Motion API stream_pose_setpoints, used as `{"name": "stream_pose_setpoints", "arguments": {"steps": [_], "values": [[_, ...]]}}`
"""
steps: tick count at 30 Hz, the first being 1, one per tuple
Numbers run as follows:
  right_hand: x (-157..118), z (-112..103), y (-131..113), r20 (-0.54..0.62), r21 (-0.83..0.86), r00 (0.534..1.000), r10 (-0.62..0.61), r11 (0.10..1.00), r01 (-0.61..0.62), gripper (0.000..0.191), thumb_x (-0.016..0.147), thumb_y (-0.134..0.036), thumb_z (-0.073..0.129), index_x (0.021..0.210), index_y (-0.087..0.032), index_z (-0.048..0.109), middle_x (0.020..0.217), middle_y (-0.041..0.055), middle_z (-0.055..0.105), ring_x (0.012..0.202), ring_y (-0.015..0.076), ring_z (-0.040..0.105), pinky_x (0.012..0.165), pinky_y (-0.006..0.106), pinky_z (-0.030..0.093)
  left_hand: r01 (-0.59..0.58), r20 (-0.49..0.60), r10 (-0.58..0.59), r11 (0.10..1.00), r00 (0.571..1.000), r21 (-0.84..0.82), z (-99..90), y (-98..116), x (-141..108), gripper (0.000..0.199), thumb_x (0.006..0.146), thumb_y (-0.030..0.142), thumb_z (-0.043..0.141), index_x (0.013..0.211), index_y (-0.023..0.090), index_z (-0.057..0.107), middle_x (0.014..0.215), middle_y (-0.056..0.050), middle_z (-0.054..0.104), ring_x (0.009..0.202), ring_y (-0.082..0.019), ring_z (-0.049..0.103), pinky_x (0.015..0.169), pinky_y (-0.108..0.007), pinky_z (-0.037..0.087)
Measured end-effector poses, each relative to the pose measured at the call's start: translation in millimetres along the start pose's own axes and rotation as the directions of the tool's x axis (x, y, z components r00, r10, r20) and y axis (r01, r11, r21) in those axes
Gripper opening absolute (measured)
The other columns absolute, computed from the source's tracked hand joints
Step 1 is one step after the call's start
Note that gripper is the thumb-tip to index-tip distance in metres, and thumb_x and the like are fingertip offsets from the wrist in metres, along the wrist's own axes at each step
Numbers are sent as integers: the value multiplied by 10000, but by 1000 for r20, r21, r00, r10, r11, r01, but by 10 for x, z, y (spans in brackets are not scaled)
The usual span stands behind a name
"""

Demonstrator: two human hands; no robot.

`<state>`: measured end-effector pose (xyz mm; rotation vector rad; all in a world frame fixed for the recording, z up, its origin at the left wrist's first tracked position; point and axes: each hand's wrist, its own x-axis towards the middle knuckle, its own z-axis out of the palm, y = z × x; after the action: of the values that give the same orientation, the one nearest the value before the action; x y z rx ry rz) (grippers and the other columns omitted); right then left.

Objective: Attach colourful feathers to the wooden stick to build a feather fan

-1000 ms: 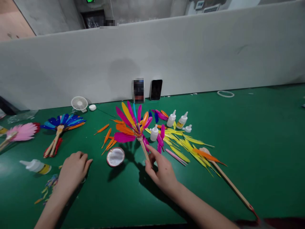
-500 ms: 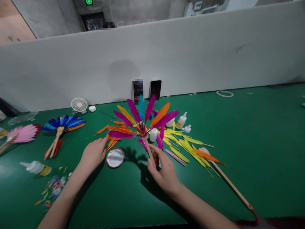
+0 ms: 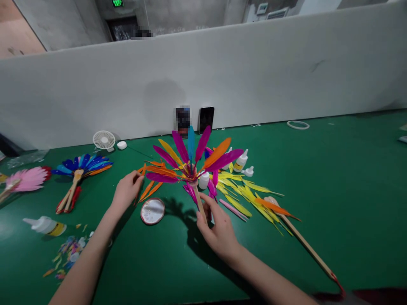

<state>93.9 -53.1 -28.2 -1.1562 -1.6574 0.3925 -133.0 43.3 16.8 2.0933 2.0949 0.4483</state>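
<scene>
My right hand [image 3: 218, 224] is wrapped round the wooden stick [image 3: 200, 203] of a feather fan [image 3: 191, 169], held upright above the green table. Magenta, orange, yellow and blue feathers spread out from its top. To the left, my left hand [image 3: 127, 189] pinches an orange feather [image 3: 142, 170] at the edge of a pile of orange feathers [image 3: 162, 170]. A round white dish [image 3: 152, 211] with a dark red rim lies between my hands. Yellow feathers [image 3: 241, 190] are spread out beyond my right hand.
Glue bottles [image 3: 241, 161] stand behind the yellow feathers; another bottle [image 3: 46, 225] lies at the left near colourful scraps [image 3: 68, 254]. A blue fan [image 3: 79, 169], a pink fan [image 3: 28, 178], a small white fan [image 3: 104, 140], a phone [image 3: 206, 120] and a long stick [image 3: 307, 243] are also there.
My left hand has drawn slightly back from the orange pile, with an orange feather now at its fingertips. The fan in my right hand has barely moved.
</scene>
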Motion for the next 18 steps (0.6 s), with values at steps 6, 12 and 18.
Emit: {"name": "stream_pose_setpoints", "arguments": {"steps": [6, 12, 18], "values": [[1, 1, 10, -8, 3, 1000, -30, 1000, 30, 302, 791, -168, 423, 1091, -159, 462, 749, 46, 615, 543, 138, 542, 453, 249, 435, -72, 209, 46, 990, 977, 120, -50, -85, -35, 275, 797, 310, 353, 967, 179, 525, 796, -50, 640, 741, -193, 588, 621, -256, 399], [9, -5, 0, -8, 9, 1000, -16, 1000, 16, 297, 792, -164, 425, 1087, -166, 454, 762, 42, 614, 551, 135, 547, 453, 242, 435, -150, 170, 95, 926, 981, 346, -115, -92, -56, 312, 805, 279, 315, 995, 152, 528, 974, -124, 575, 836, -226, 578, 651, -290, 398], [-1, 2, 8, -20, 5, 999, -31, 999, 31, 287, 795, -158, 425, 1081, -147, 456, 750, 45, 609, 539, 127, 531, 459, 239, 437, -185, 473, 2, 922, 881, 341, -190, 2, -137, 194, 739, 224, 356, 753, 186, 546, 758, -63, 647, 685, -199, 593, 533, -260, 346]]}}
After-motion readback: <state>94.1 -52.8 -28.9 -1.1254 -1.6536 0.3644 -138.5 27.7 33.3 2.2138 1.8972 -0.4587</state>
